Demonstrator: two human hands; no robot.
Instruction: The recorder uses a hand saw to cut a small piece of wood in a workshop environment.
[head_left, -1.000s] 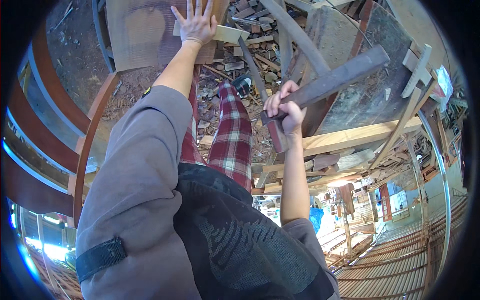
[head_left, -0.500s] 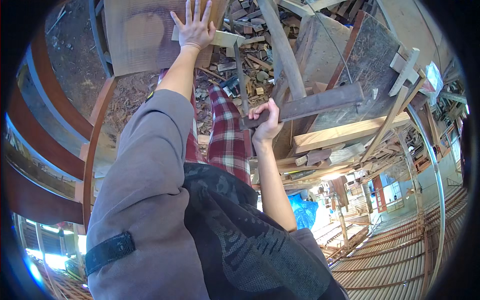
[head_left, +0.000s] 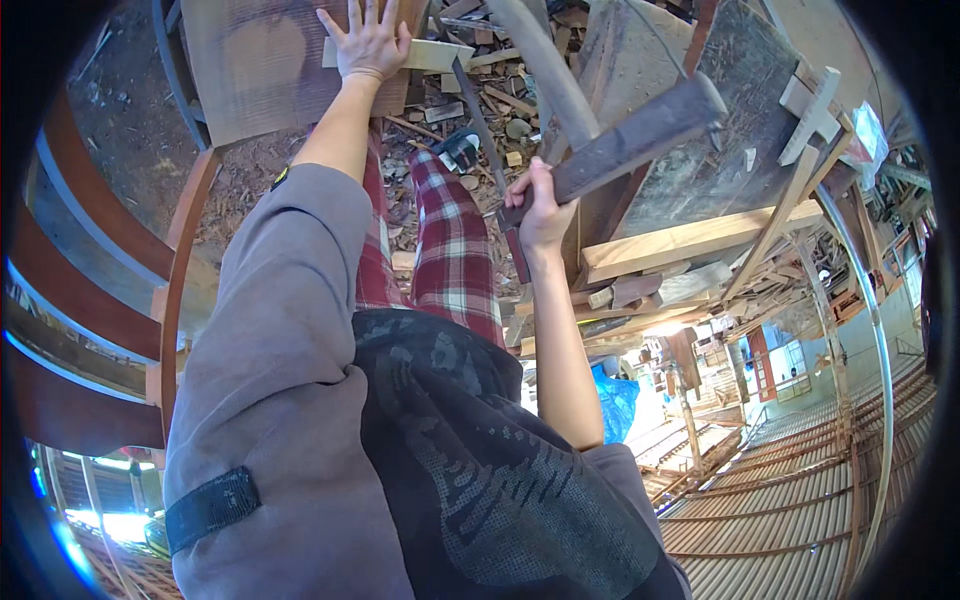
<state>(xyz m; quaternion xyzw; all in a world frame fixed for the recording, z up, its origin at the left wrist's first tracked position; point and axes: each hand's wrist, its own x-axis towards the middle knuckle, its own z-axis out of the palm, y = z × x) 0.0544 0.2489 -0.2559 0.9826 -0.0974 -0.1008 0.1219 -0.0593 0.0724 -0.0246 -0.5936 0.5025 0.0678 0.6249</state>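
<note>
My left hand [head_left: 368, 48] lies with fingers spread, pressing a pale wooden strip [head_left: 437, 56] against a brown wooden board [head_left: 250, 75]. The strip's right end juts past the board's edge. My right hand [head_left: 543, 212] is closed round the lower end of a frame saw's dark wooden end bar [head_left: 640, 135]. From that hand the thin saw blade [head_left: 480, 125] runs up to the strip's free end; whether its teeth are in the wood I cannot tell. The saw's grey middle beam [head_left: 550, 75] joins the end bar, and a cord crosses further right.
Wood offcuts [head_left: 500, 100] litter the ground ahead. Curved brown slats of a wooden frame [head_left: 95, 290] stand close on the left. To the right are a large dark slab [head_left: 725, 130], a pale timber beam [head_left: 700, 240] and a metal pole [head_left: 870, 320].
My right hand has moved up and forward with the saw, and the end bar has tilted, its far end rising. My left hand stays flat on the strip; the view has shifted slightly.
</note>
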